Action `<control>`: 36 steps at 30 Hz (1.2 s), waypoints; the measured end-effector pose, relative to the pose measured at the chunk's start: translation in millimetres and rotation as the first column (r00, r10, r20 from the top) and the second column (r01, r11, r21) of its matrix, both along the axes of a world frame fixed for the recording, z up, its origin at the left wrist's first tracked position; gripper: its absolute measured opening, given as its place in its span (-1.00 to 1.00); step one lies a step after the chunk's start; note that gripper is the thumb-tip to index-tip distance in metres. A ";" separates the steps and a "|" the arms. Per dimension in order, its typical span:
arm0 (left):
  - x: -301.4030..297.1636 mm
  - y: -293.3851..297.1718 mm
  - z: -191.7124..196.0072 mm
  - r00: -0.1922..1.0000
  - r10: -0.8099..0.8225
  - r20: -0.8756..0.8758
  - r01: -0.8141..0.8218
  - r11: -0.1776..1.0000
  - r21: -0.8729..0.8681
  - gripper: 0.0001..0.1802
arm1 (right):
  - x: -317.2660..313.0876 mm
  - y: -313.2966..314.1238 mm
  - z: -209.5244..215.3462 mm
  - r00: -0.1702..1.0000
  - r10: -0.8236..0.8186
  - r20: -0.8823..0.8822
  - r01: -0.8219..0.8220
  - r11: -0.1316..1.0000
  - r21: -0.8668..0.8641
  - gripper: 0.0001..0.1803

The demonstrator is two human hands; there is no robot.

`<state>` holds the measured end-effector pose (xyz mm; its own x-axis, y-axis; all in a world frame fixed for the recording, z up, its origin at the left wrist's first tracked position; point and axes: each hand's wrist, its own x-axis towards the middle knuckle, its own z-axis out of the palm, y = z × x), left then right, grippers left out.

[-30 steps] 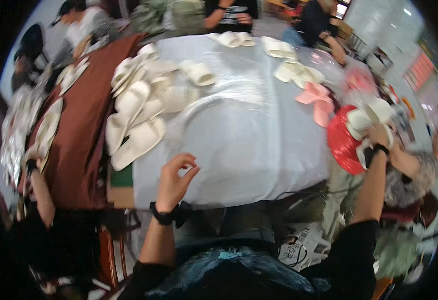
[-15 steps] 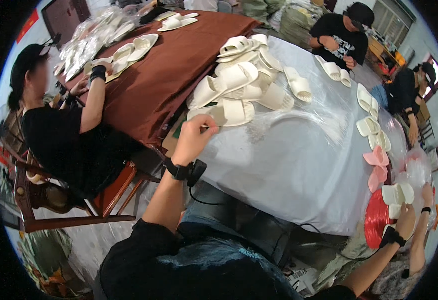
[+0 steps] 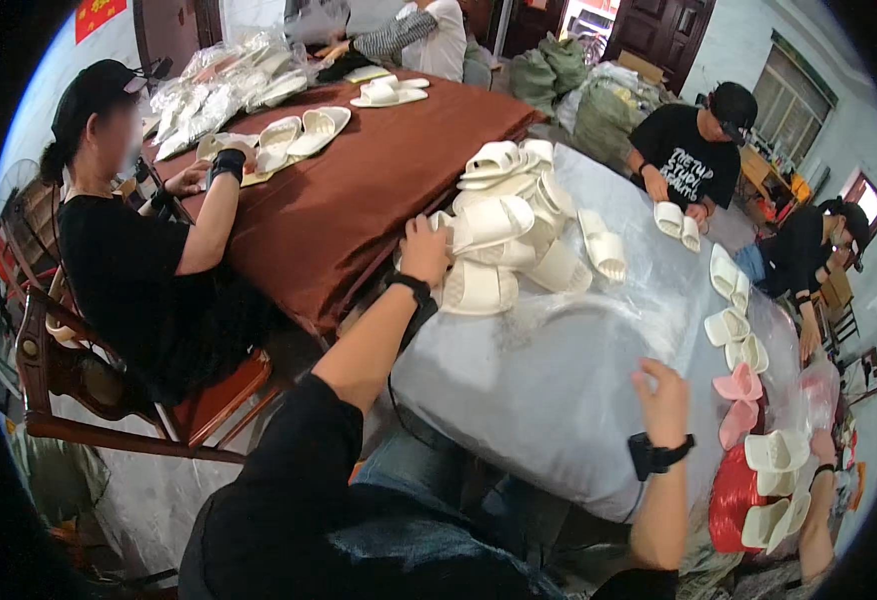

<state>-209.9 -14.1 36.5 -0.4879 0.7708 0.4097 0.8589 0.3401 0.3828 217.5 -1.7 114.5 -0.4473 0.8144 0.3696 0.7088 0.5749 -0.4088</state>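
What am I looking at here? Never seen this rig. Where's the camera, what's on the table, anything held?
There's no robot: these are a person's two bare hands. The view comes from a wide fisheye camera worn on the head, looking down, so straight edges bend. On the pale grey table cover lies a pile of cream open-toed slippers, with two pink open-toed slippers near its right edge. The left hand is at the pile's left side; whether it grips a slipper isn't clear. The right hand, loosely curled, shows nothing in it.
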 end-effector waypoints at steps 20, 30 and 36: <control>117.0 -90.4 83.8 0.819 -0.482 -0.311 0.569 0.753 0.331 -0.59 | -125.3 -3.8 22.9 0.411 -0.106 -0.905 -0.383 0.881 -0.277 -0.78; 184.5 -78.2 56.9 0.266 -0.885 -0.382 0.949 0.310 -0.060 -0.83 | 181.1 25.3 9.3 0.074 -0.221 -0.972 0.089 0.973 -0.215 -0.46; 251.9 -20.4 4.0 -0.004 -0.893 -0.449 0.990 0.060 -0.129 -0.77 | 220.4 11.8 52.2 0.347 -0.314 -0.884 -0.079 0.929 -0.361 -0.51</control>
